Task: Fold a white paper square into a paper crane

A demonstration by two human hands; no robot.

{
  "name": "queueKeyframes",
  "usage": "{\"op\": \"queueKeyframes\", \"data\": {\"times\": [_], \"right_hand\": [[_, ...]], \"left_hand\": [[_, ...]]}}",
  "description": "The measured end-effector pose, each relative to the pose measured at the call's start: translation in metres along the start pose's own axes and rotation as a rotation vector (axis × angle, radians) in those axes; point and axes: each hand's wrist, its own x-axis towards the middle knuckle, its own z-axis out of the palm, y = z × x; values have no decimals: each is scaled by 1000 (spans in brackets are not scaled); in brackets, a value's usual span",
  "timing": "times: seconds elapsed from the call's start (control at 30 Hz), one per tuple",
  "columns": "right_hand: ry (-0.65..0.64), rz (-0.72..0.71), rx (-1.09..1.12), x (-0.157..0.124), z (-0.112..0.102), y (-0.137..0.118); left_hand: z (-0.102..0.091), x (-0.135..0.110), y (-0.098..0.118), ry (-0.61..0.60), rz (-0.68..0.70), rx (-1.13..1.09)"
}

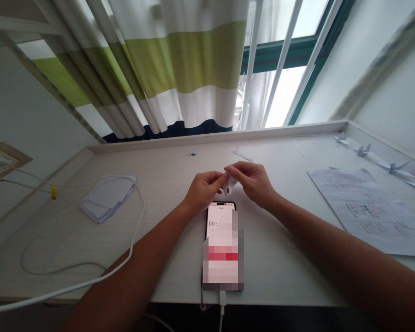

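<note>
Both hands, left (203, 188) and right (253, 180), are pinching a half-folded paper (229, 182) above the phone (222, 244); finished cranes (363, 149) are lining the ledge, blank sheets (107, 197) waiting.

Pale desk (283, 258): phone (222, 246), paper stack (106, 197), cable (72, 272).
</note>
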Motion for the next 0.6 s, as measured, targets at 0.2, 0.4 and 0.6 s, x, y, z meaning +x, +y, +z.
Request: {"op": "queueKeyframes", "data": {"times": [0.2, 0.4, 0.6], "right_hand": [[77, -44, -33, 0, -1, 4], [115, -94, -124, -1, 0, 6], [108, -71, -119, -1, 0, 9]], "left_hand": [[-2, 1, 0, 49, 39, 21], [0, 1, 0, 56, 35, 24], [-2, 2, -3, 105, 79, 94]]}}
